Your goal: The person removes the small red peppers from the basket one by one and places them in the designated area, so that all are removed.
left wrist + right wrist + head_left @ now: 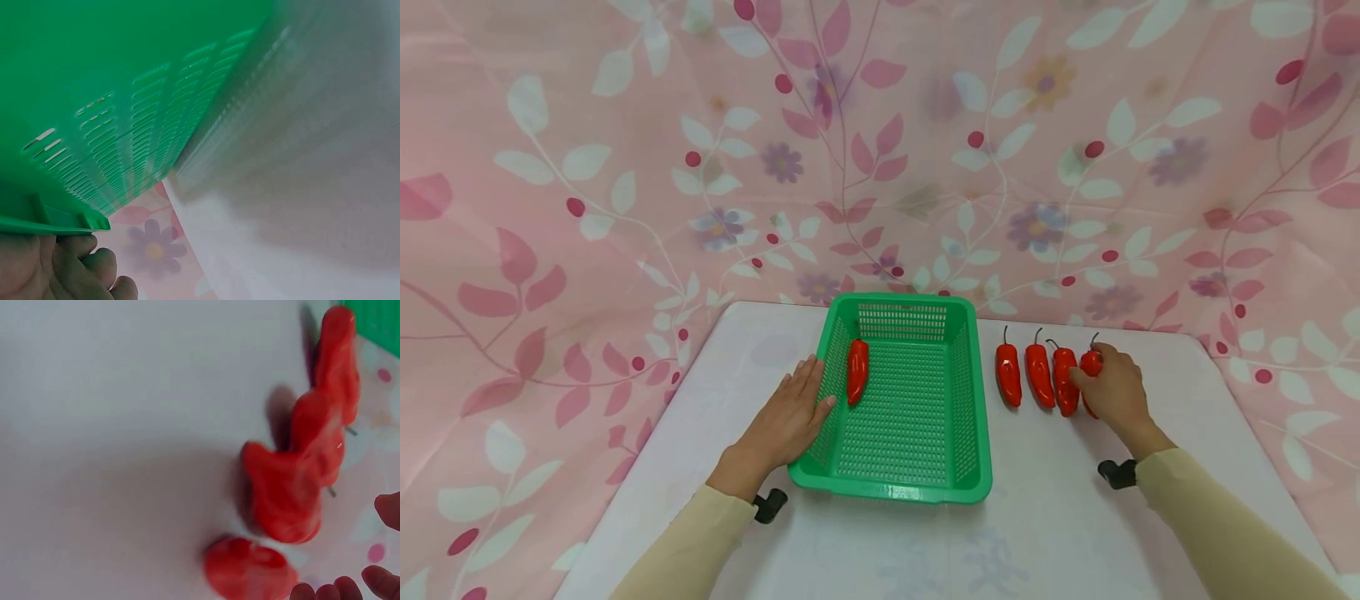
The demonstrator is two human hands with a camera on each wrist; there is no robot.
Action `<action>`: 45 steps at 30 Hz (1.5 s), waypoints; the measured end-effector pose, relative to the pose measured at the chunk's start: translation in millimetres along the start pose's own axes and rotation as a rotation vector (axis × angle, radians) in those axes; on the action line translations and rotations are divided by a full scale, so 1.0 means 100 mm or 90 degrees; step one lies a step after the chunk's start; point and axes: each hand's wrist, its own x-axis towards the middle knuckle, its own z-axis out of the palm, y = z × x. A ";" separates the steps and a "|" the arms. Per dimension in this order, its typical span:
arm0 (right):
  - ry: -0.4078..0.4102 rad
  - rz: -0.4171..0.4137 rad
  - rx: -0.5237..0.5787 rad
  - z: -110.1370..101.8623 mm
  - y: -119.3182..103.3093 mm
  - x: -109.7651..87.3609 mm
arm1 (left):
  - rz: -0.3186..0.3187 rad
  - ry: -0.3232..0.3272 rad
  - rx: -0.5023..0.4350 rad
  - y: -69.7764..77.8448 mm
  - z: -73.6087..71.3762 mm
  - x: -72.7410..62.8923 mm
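Observation:
My left hand lies against the left rim of a green plastic basket, fingers straight. In the left wrist view its fingertips show beneath the basket's rim. Inside the basket, toward the left wall, lies one red chili pepper. On the right, my right hand is over the rightmost red chili pepper of a row and partly covers it. The right wrist view shows thumb and fingers spread apart, fingertips right beside that rightmost pepper.
Three more red chili peppers, the left, middle and right ones, lie side by side between basket and right hand, stems pointing away. A white table carries everything. Behind it hangs a pink floral cloth.

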 end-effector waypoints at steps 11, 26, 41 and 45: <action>0.020 -0.118 0.033 0.02 -0.55 -0.21 | 0.003 0.006 -0.003 0.00 0.00 -0.01; -0.006 -0.251 0.099 0.08 -1.63 -0.34 | 0.007 0.018 0.004 0.02 -0.02 -0.02; -0.113 -0.294 0.154 0.69 -2.51 -0.29 | 0.004 0.020 -0.001 -0.02 0.01 0.00; -0.115 -0.275 0.157 0.90 -2.59 -0.25 | 0.005 0.019 0.000 -0.01 0.01 0.00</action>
